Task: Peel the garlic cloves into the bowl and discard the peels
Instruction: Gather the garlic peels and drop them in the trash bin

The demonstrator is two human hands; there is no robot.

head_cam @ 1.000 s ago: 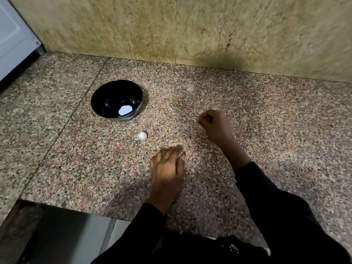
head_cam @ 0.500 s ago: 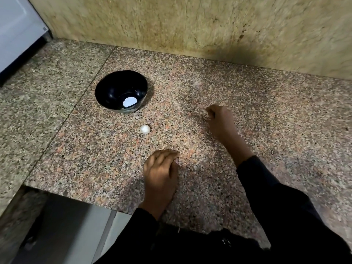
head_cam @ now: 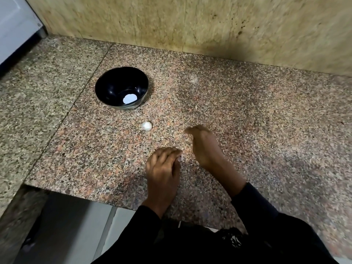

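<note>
We are seeing speckled granite counter (head_cam: 266, 121) filling frame, beige stone wall (head_cam: 190, 25) spanning top, white appliance (head_cam: 13, 25) sitting upper left.

Speckled pink-and-grey granite countertop (head_cam: 266, 115), seamed down the left side and ending in a near edge at lower left. Lying on it: a round black bowl (head_cam: 106, 88) with a glossy inside, far left; a small white garlic bulb (head_cam: 146, 126) just near-right of the bowl, apart from it; two bare hands, the left hand (head_cam: 162, 172) palm-down near the front edge, the right hand (head_cam: 204, 147) just beside it to the right.
</note>
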